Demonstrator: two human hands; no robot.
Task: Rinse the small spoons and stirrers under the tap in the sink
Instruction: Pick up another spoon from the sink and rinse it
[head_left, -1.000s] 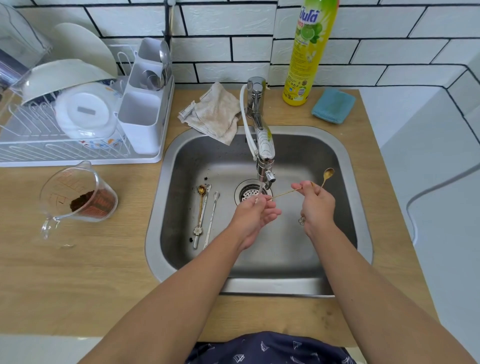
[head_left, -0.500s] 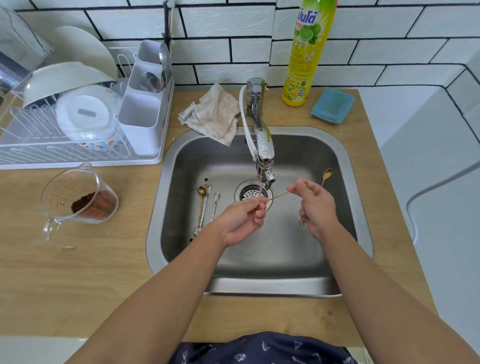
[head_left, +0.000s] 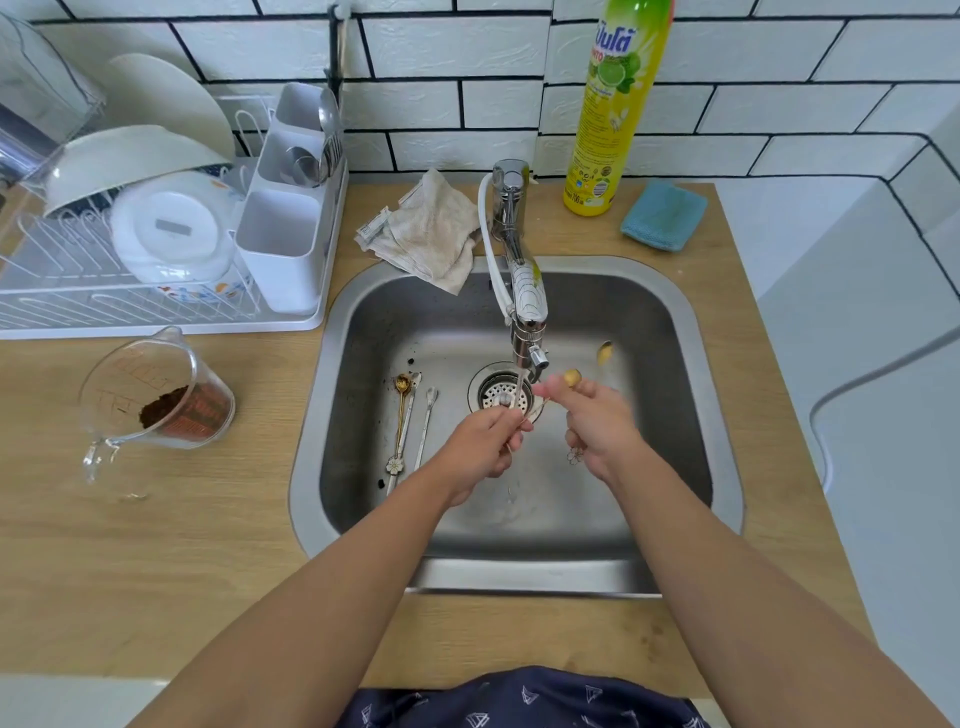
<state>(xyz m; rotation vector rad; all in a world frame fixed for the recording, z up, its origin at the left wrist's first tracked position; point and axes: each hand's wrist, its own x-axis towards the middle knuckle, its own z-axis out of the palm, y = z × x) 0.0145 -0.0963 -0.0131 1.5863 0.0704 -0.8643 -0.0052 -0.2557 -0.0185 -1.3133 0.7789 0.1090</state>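
Over a steel sink (head_left: 675, 332) set in a pale wooden counter (head_left: 156, 545), a person rinses cutlery under a thin stream from the chrome tap (head_left: 524, 291). At nine o'clock from the sink, a white wire dish rack (head_left: 130, 306) holds bowls and plates, and a clear plastic measuring jug (head_left: 150, 400) with brown grounds stands just below it. On the basin floor at nine o'clock from the round drain strainer (head_left: 501, 395) lie a gold small spoon (head_left: 400, 415) with a flower-tipped handle and two silver stirrers (head_left: 426, 431), close together and apart from both hands. The left hand (head_left: 483, 441) is pinched shut on a thin metal stirrer (head_left: 519, 415) directly under the water. At three o'clock from it, the right hand (head_left: 597, 426) is closed around gold spoons (head_left: 605, 353), whose blurred bowls rise above the fingers while a flower charm hangs below the palm. At twelve o'clock behind the basin sit a crumpled beige cloth (head_left: 426, 239), a tall yellow dish-soap bottle (head_left: 613, 119) and a blue sponge cloth (head_left: 662, 215).
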